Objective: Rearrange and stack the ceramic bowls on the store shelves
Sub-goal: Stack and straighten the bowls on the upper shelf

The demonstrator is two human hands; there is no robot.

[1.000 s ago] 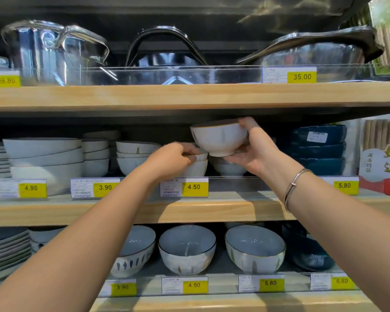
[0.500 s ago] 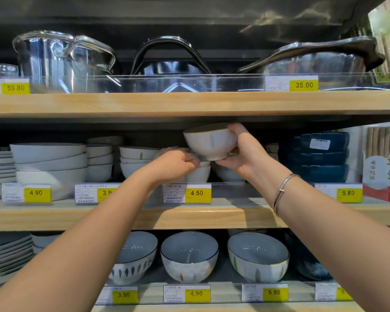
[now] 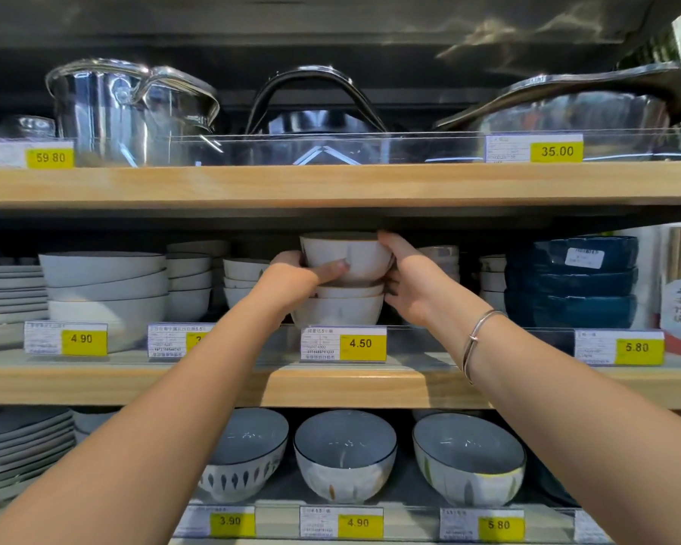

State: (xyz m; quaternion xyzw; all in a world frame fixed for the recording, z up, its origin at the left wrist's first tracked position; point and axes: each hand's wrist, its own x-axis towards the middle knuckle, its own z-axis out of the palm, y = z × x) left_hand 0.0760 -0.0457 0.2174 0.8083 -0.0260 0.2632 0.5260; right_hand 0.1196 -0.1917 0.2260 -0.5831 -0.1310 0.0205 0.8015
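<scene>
Both hands grip one white bowl (image 3: 345, 256) on the middle shelf (image 3: 331, 383), atop a bowl stack (image 3: 341, 306). Left hand (image 3: 291, 275) curled round its left side, thumb across the front. Right hand (image 3: 403, 277) cups the right side, fingers over the rim. Bowl's rear and the stack's back are hidden; whether it's fully seated is unclear.

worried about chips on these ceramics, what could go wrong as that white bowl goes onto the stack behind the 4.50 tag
1. The white bowl sits just under the upper shelf, so its rim could knock the underside if lifted.
2. It is being set on a short stack of bowls; landing off-centre, it might tilt or clack against them.
3. The left hand and right hand grip only its sides, so fingers could get pinched or nudge the stack toward the edge.
</scene>
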